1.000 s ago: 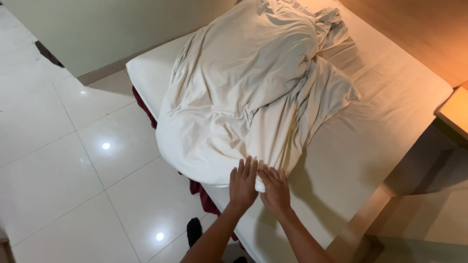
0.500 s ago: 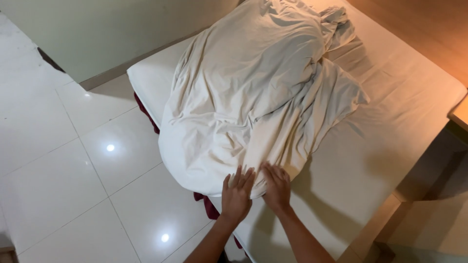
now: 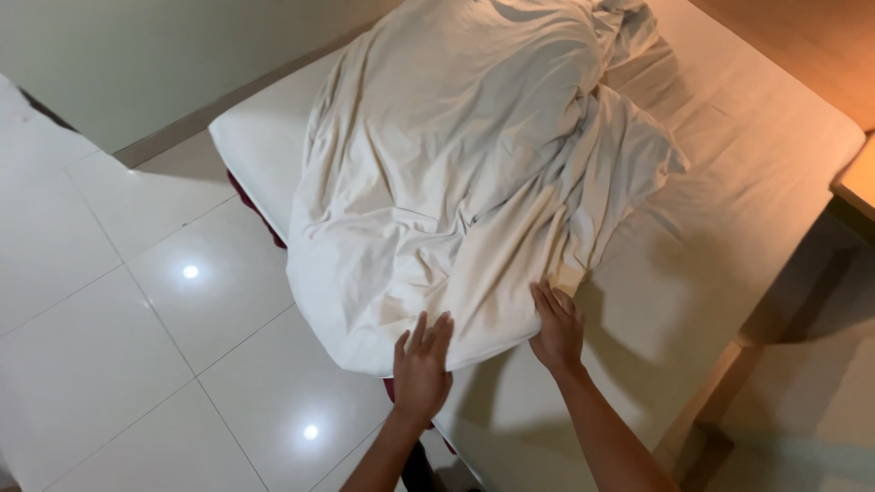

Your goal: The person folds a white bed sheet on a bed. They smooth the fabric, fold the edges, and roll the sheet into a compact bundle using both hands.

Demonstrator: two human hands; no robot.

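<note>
White tiled floor [image 3: 137,346] seen at left, white-sheeted bed [image 3: 729,182] set beside it, crumpled cream duvet [image 3: 456,182] heaped on the bed, overhanging its corner, left hand [image 3: 421,369] laid flat with fingers spread on the duvet's lower edge, right hand [image 3: 556,328] opened, pressed at the same edge.

A duvet [image 3: 465,173] lies heaped on the mattress [image 3: 729,173], its near edge hanging over the mattress's corner; the left hand [image 3: 421,369] and right hand [image 3: 558,330] rest side by side on that edge; the floor [image 3: 137,364] lies left; perhaps a bedside table [image 3: 859,178] stands at far right.
</note>
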